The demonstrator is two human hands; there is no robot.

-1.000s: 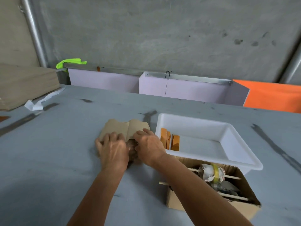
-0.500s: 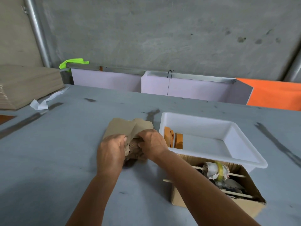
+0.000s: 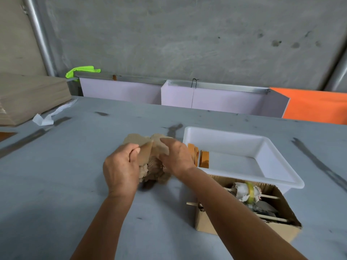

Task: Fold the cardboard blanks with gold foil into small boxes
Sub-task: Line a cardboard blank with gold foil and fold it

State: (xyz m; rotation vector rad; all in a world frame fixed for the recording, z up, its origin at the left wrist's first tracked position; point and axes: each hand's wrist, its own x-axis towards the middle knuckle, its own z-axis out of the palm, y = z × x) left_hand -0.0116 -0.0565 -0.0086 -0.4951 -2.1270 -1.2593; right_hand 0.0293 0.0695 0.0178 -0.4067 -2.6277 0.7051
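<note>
Nearest to me, at my right forearm, stands an open cardboard carton (image 3: 246,225) of wooden sticks and scraps; it plays no part in this step.

Beyond it, at mid-table (image 3: 56,184), is the work. My left hand (image 3: 120,169) has its fingers curled round the left side of a wad of brown paper wrapping (image 3: 153,170), thumb pinching an upturned flap (image 3: 145,153) of the same paper. My right hand (image 3: 177,156) grips the right side of the wrapping, fingers curled over its top edge. Both hands are closed on the paper; neither is flat or idle. The wrapping rests on the table between them, its far flaps standing up. What lies inside it cannot be told: the contents are hidden by paper and fingers, and no gold foil shows.

Step in hand, as I judge it: opening the bundle to get at the blanks. Folding has not begun on this piece.

Next move, as I judge it: draw the two flaps apart, outward and down, holding the paper low so the contents stay on the table, then lift out one blank. Torn, crumpled paper tears further if pulled sharply, so pull evenly.

Just right of my right hand sits a white plastic tray (image 3: 281,177). At its left end several orange-gold cardboard pieces (image 3: 199,156) stand on edge; whether they are flat blanks or finished boxes I cannot tell.

Farther off, a stack of brown sheets (image 3: 28,94) lies at the left table edge.
</note>
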